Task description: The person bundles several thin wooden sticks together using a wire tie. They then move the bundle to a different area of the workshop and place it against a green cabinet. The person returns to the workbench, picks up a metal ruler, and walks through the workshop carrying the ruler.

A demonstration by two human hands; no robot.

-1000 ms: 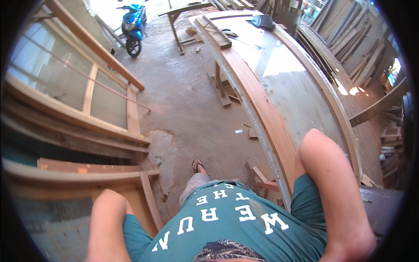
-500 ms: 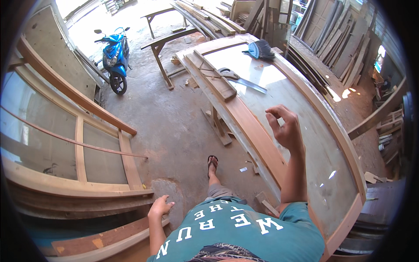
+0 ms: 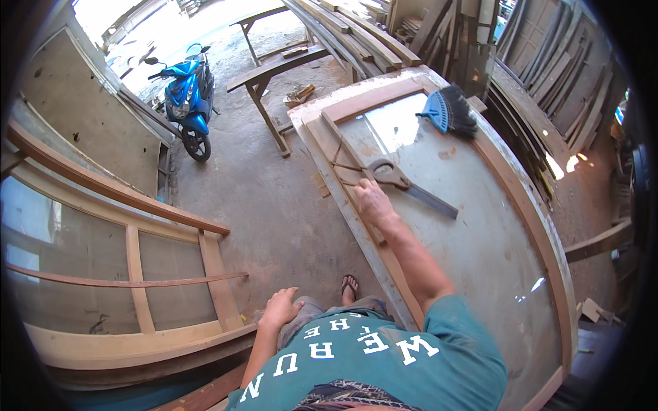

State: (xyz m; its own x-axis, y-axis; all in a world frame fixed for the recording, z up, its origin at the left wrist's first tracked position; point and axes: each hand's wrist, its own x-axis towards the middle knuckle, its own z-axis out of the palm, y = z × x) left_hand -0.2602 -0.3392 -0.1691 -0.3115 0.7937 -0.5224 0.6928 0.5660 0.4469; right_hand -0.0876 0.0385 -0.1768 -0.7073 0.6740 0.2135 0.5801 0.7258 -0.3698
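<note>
Head view: saw [image 3: 412, 188] and brush [image 3: 447, 113] lie on the framed panel [image 3: 486, 233], probably parked within reach. Right hand [image 3: 374, 203] is on the long wooden piece [image 3: 347, 148] along the panel's left side; fingers curled, can't tell if pinching. Piece extends beyond the fingertips, saw just to their right. Left hand [image 3: 280, 307] empty, fingers loosely apart.

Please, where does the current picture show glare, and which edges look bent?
Head view, right: white glare on the glossy grey rectangular panel; head view, top: overexposed ground beyond the shiny blue scooter; head view, left: the pale wooden frame curves.
</note>
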